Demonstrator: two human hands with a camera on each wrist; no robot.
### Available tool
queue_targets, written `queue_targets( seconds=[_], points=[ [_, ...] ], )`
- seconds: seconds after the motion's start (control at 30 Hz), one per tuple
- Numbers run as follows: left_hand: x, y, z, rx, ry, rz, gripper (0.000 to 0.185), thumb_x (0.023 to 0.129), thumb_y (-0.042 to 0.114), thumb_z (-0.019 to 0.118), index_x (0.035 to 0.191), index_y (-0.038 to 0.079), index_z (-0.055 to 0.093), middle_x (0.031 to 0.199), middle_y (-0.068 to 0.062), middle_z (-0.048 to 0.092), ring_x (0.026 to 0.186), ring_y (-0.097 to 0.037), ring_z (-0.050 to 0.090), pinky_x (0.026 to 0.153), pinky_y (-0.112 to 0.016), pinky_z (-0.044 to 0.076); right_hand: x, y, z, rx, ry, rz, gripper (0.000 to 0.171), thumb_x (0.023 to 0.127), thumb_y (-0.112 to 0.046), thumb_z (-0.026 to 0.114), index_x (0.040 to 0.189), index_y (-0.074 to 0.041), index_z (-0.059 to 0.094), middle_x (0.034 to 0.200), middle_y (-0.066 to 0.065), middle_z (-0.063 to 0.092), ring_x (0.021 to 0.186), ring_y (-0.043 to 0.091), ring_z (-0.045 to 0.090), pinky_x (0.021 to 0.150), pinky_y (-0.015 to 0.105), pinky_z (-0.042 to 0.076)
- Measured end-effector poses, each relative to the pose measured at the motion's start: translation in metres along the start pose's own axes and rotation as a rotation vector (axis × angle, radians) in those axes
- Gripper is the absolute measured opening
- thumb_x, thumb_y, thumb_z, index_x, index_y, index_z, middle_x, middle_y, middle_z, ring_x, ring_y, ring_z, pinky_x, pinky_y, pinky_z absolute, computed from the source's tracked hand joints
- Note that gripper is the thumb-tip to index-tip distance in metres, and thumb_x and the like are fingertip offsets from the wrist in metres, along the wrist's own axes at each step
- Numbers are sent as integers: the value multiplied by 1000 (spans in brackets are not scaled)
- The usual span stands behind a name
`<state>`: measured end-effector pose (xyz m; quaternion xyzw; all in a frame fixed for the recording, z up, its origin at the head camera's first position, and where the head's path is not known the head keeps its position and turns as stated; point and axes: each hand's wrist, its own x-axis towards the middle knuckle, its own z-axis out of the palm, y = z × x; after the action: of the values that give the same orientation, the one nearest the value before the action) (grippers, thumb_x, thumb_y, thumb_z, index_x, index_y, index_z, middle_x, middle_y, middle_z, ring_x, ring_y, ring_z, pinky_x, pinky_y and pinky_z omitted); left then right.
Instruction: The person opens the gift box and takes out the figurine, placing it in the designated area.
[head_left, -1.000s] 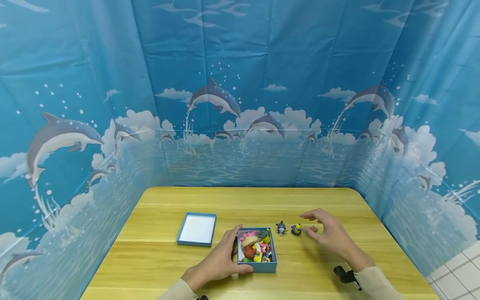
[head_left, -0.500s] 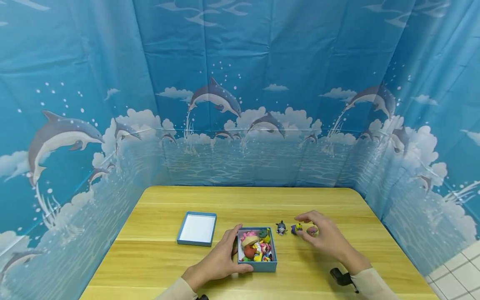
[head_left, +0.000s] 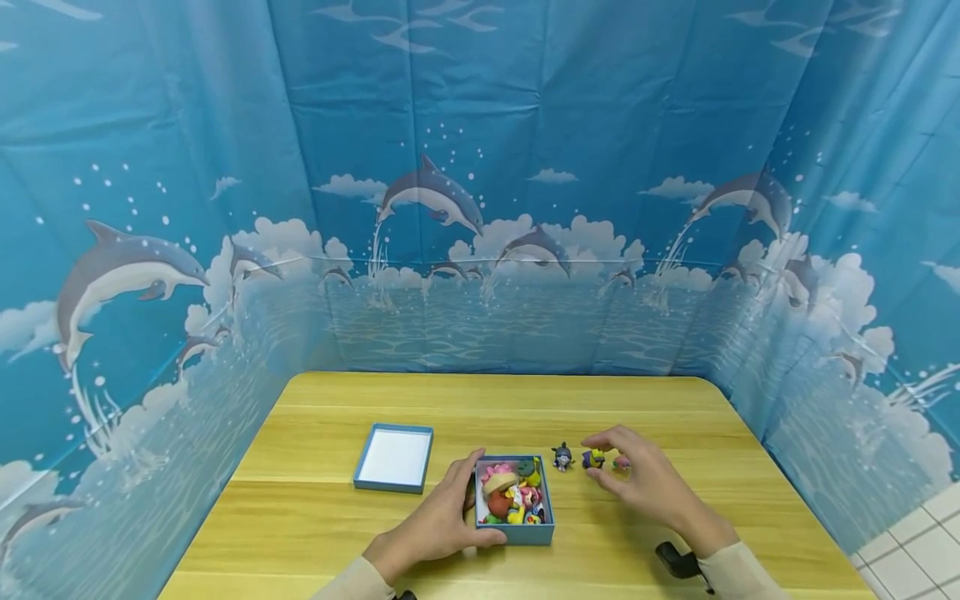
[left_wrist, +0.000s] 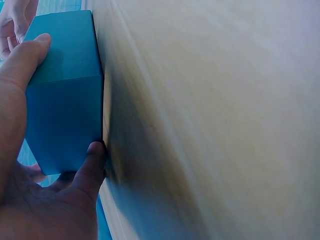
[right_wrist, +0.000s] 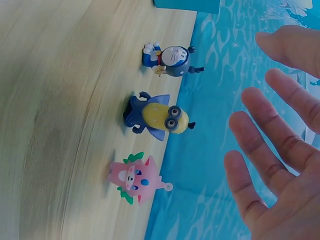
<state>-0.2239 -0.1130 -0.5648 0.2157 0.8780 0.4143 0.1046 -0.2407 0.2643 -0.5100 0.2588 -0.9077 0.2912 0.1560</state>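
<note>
The blue box sits on the wood-grained tabletop, and the left hand grips it from its left side, the thumb on its near wall and the fingers along its left wall. Inside the box lies a heap of small toy figures in pink, tan, brown, yellow and green, overlapping too much to count. Three figurines stand upright in a row to the right of the box: nearest it a whiskered Doraemon figurine in a dark hood, next a goggled Minion figurine in a dark blue cape, and farthest out a pink figurine with green leaf-like hands. The right hand, also right of the box, has its thumb and fingers spread apart near the Minion figurine, and in the head view it hides part of the pink figurine. One blue lid lies white inside up, left of the box and apart from it. Behind the box hangs a blue curtain printed with dolphins and clouds
</note>
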Motion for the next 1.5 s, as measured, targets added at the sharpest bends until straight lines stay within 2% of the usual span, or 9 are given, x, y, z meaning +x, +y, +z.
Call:
queue_targets(
  seconds=[0.27,0.4,0.6,0.8,1.03,1.27,1.4,1.5],
  points=[
    [0,-3,3,3,1,-3,131,92,71,93,189,39,10,188,-12,35,161,-32,56,129,-60,52,0,-9,0,-7,-21,7,38,100,-16,95,135,-25,82,129,-5,81,115,30,79,84,39,69],
    [0,-3,3,2,1,0,132,93,71,93,189,35,11,188,-12,35,161,-32,56,129,-59,53,1,-12,2,-28,-27,-4,39,100,-18,95,135,-24,81,128,-11,80,116,27,80,89,39,68],
    [0,-3,3,7,4,3,134,93,71,93,190,26,12,187,-13,36,160,-32,56,129,-60,52,2,-16,5,-36,-32,-38,42,99,-18,95,138,-24,81,127,-15,79,116,16,79,101,49,69],
    [-1,-1,3,7,4,5,134,93,71,93,190,26,13,188,-13,35,163,-33,55,130,-61,51,5,-21,7,-15,-53,-66,42,101,-18,94,139,-27,80,129,-14,79,118,16,79,100,52,69],
    [-2,1,1,12,10,19,133,93,68,94,189,24,14,187,-13,36,161,-33,56,129,-61,52,8,-26,10,-14,-90,-84,46,100,-19,95,141,-28,79,129,-15,78,117,9,77,98,41,68],
    [-3,3,0,5,2,15,132,93,67,94,189,26,14,187,-12,36,162,-33,55,129,-61,52,11,-32,13,-19,-144,-108,44,102,-24,94,144,-27,78,133,-13,79,120,13,78,98,46,69],
    [-2,3,0,-1,0,17,132,94,66,94,189,23,14,187,-13,35,163,-34,55,129,-62,51,13,-37,14,-43,-172,-107,44,102,-28,94,143,-26,79,132,-11,79,118,17,78,86,51,66],
    [-2,3,0,-2,0,20,131,95,66,93,189,22,14,187,-14,36,162,-34,55,129,-63,51,16,-42,15,-46,-191,-117,45,101,-28,95,143,-23,79,132,-7,80,118,22,79,85,54,64]
  ],
)
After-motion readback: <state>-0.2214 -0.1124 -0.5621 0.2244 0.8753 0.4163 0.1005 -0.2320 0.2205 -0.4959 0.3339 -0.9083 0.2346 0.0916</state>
